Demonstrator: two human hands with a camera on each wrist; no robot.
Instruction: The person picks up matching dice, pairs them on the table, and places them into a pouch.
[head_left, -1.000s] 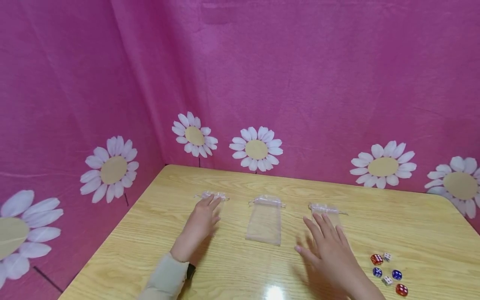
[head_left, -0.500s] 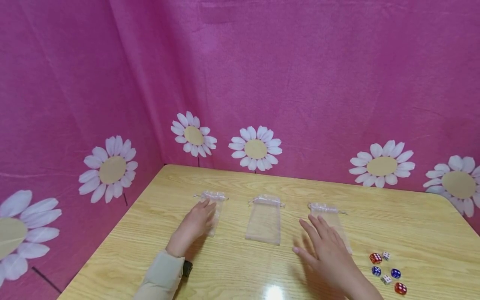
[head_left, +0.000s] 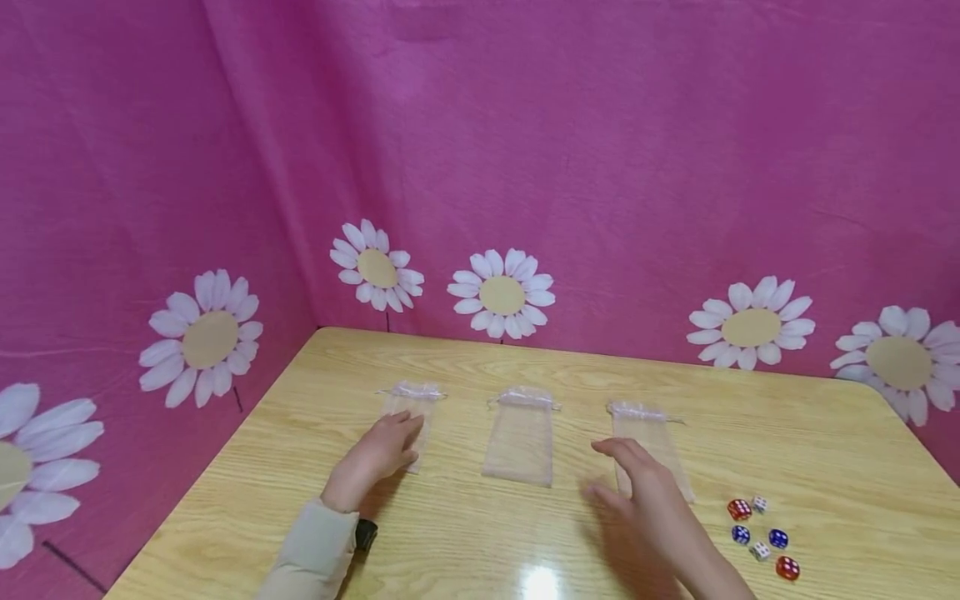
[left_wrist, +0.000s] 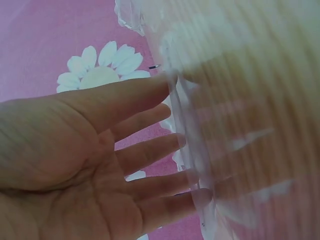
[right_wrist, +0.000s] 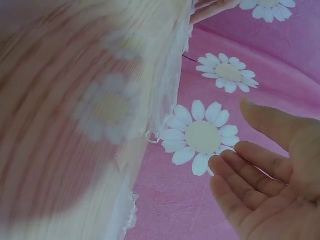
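Three sheer, pale pink drawstring pouches lie flat in a row on the wooden table in the head view. My left hand (head_left: 377,450) is over the left pouch (head_left: 415,404), covering part of it. In the left wrist view its straight fingers (left_wrist: 155,150) reach to the edge of the sheer fabric. The middle pouch (head_left: 519,442) lies between my hands. Over the lower left part of the right pouch (head_left: 660,435) is my right hand (head_left: 651,492), fingers loosely bent and thumb apart. The right wrist view shows nothing in that palm (right_wrist: 280,200).
Right of my right hand lie several dice: red (head_left: 738,509), blue (head_left: 778,538) and white (head_left: 761,551). The wooden table (head_left: 450,542) meets a pink cloth backdrop (head_left: 585,167) with daisies behind and at the left. A dark band (head_left: 365,535) is on my left wrist.
My left hand has drawn back toward me, uncovering more of the left pouch. My right hand has turned, its fingers now more bent. The pouches and dice lie as before; the head view has shifted slightly.
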